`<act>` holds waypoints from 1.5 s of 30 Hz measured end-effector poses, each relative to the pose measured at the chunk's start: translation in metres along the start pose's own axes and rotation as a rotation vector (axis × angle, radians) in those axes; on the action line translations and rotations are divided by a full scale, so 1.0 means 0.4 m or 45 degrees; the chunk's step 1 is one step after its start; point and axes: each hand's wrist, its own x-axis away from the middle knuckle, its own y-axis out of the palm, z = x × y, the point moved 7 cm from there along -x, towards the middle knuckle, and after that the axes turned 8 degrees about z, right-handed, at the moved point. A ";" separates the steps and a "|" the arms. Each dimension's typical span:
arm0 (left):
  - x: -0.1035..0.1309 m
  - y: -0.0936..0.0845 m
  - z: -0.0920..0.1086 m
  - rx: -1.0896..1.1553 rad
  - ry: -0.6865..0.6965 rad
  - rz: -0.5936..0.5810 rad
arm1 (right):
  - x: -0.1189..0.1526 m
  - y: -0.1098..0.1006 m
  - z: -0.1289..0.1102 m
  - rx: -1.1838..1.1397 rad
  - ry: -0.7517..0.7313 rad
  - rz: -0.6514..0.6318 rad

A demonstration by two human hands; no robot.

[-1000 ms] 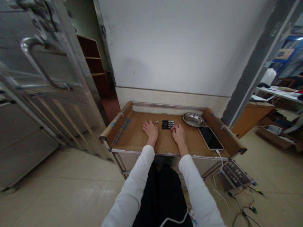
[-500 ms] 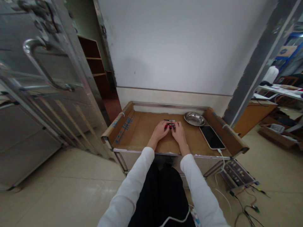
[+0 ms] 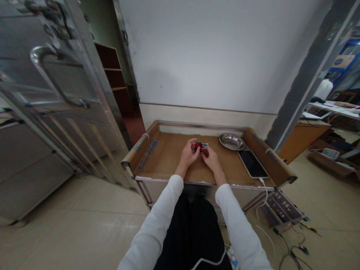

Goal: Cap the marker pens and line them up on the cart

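Over the middle of the cardboard-lined cart top (image 3: 168,165), my hands are close together around a small red and black object (image 3: 198,147) whose kind I cannot make out. My left hand (image 3: 188,155) is closed on its left side, with thumb and fingers pinching it. From the right, my right hand (image 3: 211,160) is closed on its dark red end, the fingertips partly covering it. A slim black and silver piece (image 3: 204,144) shows just beyond the fingers; whether it is joined to the red part or lies on the cardboard, I cannot tell.
A shallow steel bowl (image 3: 231,141) stands at the back right of the cart. In front of it lies a phone (image 3: 253,164) with a white cable (image 3: 266,195) hanging over the edge. Raised cardboard sides (image 3: 271,159) bound the cart. An electrical box (image 3: 284,210) with wires sits below, right.
My left hand has turned and its fingers have lifted, so more of the red part shows. My right hand has dropped slightly toward me, its fingers more curled.
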 end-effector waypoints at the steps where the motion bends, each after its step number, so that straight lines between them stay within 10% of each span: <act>1: -0.001 -0.002 -0.001 -0.001 0.002 0.009 | 0.001 0.002 0.003 -0.011 0.011 -0.008; 26: -0.003 -0.038 -0.042 -0.086 -0.217 0.259 | -0.005 -0.024 -0.003 0.084 0.029 0.064; 35: 0.026 0.044 0.008 -0.263 0.021 -0.406 | -0.007 -0.044 0.005 0.191 0.065 0.166; 45: 0.046 0.067 -0.006 -0.521 0.091 -0.536 | -0.008 -0.041 0.000 0.139 0.042 0.141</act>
